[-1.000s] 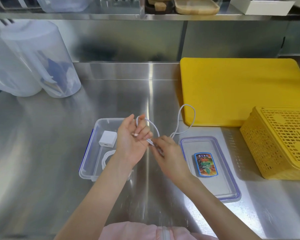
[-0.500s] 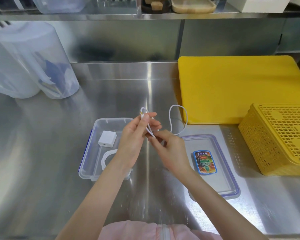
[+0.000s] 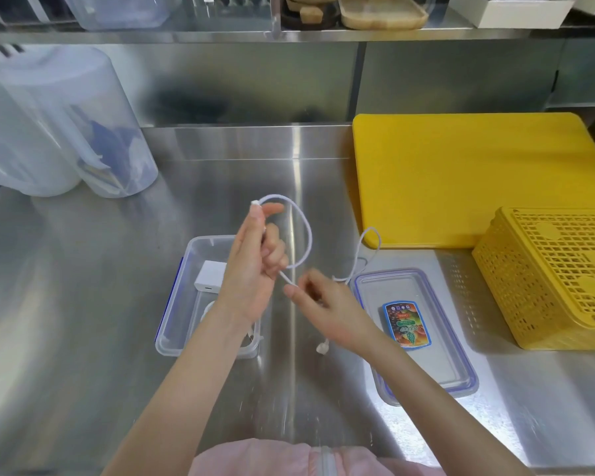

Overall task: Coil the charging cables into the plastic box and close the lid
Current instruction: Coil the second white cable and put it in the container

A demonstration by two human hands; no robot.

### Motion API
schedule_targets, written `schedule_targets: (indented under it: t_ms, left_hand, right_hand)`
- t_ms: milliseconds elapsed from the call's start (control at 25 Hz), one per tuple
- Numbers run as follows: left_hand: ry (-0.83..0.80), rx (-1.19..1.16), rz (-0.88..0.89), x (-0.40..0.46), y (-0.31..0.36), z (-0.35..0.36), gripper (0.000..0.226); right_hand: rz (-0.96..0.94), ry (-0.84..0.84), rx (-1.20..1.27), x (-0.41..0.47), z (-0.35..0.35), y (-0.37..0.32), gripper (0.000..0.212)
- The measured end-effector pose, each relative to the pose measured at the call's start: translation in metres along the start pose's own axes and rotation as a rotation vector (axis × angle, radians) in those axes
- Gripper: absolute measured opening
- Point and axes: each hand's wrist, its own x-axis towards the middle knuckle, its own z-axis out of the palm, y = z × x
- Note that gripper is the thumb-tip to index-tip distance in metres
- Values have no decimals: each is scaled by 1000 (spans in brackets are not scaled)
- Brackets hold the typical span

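Observation:
A white charging cable [image 3: 306, 235] arcs in a loop between my hands above the steel counter. My left hand [image 3: 255, 269] pinches its plug end at the top of the loop. My right hand [image 3: 323, 304] grips the cable lower down, and the rest trails behind it towards the lid, with a plug end [image 3: 322, 347] showing below my wrist. The clear plastic box [image 3: 172, 304] sits under my left hand, holding a white charger block [image 3: 209, 277] and another coiled white cable [image 3: 207, 309], partly hidden by my arm. The box's lid [image 3: 461, 372] lies to the right, upside down.
A yellow cutting board [image 3: 478, 180] lies at the back right, with a yellow perforated basket [image 3: 557, 276] in front of it. Two large clear plastic containers [image 3: 66, 132] stand at the back left. A colourful label [image 3: 406, 325] is on the lid. A shelf runs overhead.
My left hand has risen with the plug end and the loop between my hands has grown larger. My right hand has slid down and right along the cable.

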Motion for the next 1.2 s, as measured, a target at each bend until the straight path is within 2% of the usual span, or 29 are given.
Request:
schedule_targets:
  t_ms: [80,280,440,560,760,1040,1200]
  left_hand:
    - [29,18,-5,5,6,-3,35]
    - [77,95,2,11,15,-16,35]
    - [126,92,59,21,39,-34,35]
    - [150,92,71,23,45,-41,36]
    - [98,298,-6,14,17,-29,35]
    - [9,524,-77,6,1,-27,36]
    - [-18,670,-130,1,-12,-23,35]
  right_hand:
    - [-41,-69,-116,-2,-5,5,32]
    - [-75,-95,-454,7,-25,9,35]
    - [80,-142,-681,6,-44,27,22]
    - [216,-87,-525,4,-55,33,22]
    - [131,-73,-498,6,-56,26,22]
    - [312,-145,-53,8,-62,3,29]
    - [172,-17,-59,7,-55,-13,24]
